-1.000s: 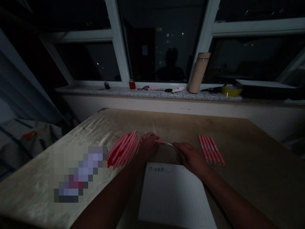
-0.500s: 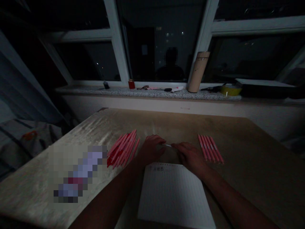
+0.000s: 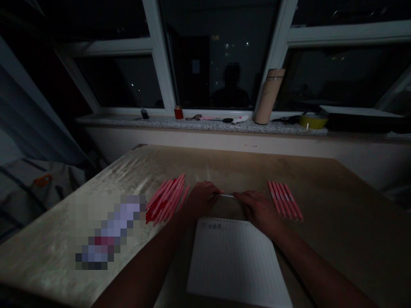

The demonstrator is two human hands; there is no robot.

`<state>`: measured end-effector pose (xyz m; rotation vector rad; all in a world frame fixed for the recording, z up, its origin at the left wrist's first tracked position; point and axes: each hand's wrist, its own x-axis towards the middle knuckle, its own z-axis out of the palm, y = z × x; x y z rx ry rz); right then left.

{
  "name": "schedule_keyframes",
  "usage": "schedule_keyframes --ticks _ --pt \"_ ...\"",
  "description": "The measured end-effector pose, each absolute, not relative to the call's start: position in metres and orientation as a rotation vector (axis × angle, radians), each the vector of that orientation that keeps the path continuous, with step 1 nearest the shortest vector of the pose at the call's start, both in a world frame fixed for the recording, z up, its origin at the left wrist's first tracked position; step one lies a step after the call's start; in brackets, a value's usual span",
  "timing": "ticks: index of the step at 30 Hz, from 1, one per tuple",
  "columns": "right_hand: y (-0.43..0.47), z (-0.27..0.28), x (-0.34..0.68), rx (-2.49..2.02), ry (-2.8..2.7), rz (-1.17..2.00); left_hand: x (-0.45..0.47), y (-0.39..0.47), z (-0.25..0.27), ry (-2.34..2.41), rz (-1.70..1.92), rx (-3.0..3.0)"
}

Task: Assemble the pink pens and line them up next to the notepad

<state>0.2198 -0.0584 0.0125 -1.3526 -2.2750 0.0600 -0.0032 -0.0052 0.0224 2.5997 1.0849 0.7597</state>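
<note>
Between my two hands is a slim pen [image 3: 227, 196], lying crosswise just beyond the notepad, with a pale stretch of it showing. My left hand [image 3: 204, 196] is closed on its left end, where a bit of pink shows by the fingertips. Fingers of my right hand [image 3: 255, 203] close round the other end, which they hide. A loose pile of pink pens [image 3: 170, 199], with red under it, lies left of my left hand. Right of my right hand, several pink pens [image 3: 284, 200] lie side by side in a row. The lined spiral notepad [image 3: 236, 261] rests between my forearms.
A blurred-out elongated item [image 3: 112, 231] lies on the table [image 3: 224, 164] at left. Along the windowsill [image 3: 154, 122] stand a tall tan tumbler [image 3: 269, 97], a small red jar [image 3: 178, 113] and a roll of yellow tape [image 3: 313, 121].
My hands have drawn slightly apart along the pen, so a longer pale stretch shows between them. The whole view has shifted a little; the pens and notepad lie as before.
</note>
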Motion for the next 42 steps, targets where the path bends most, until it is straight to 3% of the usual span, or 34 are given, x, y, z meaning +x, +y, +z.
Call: schedule_keyframes --ticks 8,28,42 --pt "-0.052 0.005 0.231 -1.550 -2.145 -0.052 -0.015 0.003 0.025 1.145 0.722 2.580" --pt "-0.052 0.003 0.221 -1.420 -2.248 0.186 -0.010 -0.003 0.021 0.980 0.370 2.696" --pt "-0.052 0.007 0.219 -1.448 -2.283 0.204 -0.025 0.003 0.023 1.198 0.212 2.666"
